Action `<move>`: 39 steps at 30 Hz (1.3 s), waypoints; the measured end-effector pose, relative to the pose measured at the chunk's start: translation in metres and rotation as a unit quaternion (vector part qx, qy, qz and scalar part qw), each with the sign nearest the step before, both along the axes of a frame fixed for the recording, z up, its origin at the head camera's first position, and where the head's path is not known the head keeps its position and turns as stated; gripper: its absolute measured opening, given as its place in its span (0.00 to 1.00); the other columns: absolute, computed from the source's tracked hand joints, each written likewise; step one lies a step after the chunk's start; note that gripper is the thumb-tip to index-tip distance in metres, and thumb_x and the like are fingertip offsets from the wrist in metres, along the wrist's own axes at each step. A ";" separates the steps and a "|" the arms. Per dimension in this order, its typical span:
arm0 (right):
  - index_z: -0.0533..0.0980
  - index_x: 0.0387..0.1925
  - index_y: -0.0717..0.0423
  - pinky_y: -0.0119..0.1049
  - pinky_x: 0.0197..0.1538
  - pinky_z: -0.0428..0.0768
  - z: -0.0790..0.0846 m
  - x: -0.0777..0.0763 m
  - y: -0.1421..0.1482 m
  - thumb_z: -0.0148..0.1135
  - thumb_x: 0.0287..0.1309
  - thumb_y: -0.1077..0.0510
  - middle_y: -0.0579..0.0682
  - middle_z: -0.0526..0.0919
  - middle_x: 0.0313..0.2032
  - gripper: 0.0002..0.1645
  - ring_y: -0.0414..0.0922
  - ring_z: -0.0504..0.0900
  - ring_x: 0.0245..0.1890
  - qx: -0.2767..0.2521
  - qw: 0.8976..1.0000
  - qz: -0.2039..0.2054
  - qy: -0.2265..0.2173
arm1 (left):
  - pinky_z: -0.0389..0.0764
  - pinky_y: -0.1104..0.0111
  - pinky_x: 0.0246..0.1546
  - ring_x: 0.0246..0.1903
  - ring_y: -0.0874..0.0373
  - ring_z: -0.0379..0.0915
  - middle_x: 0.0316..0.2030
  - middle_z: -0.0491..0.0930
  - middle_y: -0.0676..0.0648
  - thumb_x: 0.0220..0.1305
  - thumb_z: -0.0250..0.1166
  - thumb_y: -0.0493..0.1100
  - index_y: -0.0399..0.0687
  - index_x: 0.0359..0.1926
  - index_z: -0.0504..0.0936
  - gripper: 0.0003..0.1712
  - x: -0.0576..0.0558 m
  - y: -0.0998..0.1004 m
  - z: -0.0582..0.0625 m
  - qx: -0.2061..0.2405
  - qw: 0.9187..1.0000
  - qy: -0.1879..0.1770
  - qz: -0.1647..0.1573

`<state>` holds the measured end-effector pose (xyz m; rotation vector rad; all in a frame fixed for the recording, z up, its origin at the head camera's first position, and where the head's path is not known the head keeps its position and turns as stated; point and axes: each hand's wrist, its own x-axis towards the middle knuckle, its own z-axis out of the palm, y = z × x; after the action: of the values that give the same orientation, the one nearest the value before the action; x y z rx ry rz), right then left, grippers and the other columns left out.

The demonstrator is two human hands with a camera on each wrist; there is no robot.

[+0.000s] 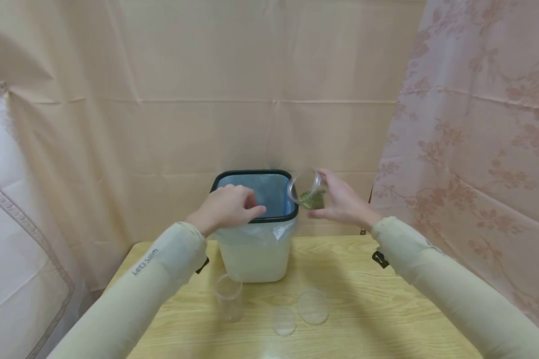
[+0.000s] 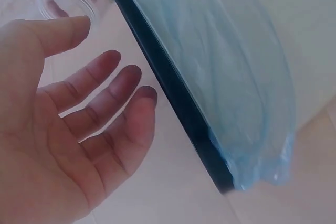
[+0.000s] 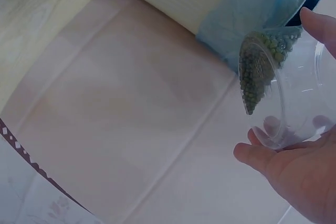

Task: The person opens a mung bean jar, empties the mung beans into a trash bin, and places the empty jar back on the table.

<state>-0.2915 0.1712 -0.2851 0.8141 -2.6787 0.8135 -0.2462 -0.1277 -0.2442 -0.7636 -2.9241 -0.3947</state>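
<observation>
My right hand [image 1: 341, 202] grips a clear plastic jar [image 3: 299, 93] with small green beans [image 3: 257, 72] inside, likely mung beans. Tipped on its side, the jar has its open mouth toward the trash bin [image 1: 253, 262], right at the black rim [image 1: 292, 217]. The beans lie along its lower wall and bottom. Over the bin's left side hovers my left hand [image 1: 229, 204], and the left wrist view shows its fingers [image 2: 118, 114] loosely bent with nothing between them.
A bluish plastic bag [image 2: 226, 66] lines the bin and folds over its rim. In front on the wooden table [image 1: 364, 299] stand a second clear jar [image 1: 229, 299] and two clear round lids [image 1: 313, 306]. A beige cloth [image 1: 206, 99] hangs behind.
</observation>
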 end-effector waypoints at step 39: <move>0.55 0.78 0.50 0.62 0.63 0.69 0.032 -0.020 -0.033 0.84 0.42 0.50 0.68 0.69 0.64 0.66 0.64 0.68 0.62 0.131 0.990 -0.025 0.045 | 0.61 0.66 0.21 0.18 0.57 0.59 0.15 0.62 0.54 0.68 0.56 0.43 0.50 0.16 0.68 0.21 -0.036 -0.079 -0.020 0.021 0.983 -0.035 0.176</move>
<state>-0.3118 0.1383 -0.2536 0.8150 -2.7475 0.4083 -0.2824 -0.2071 -0.2638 -0.2196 -3.0190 -0.4538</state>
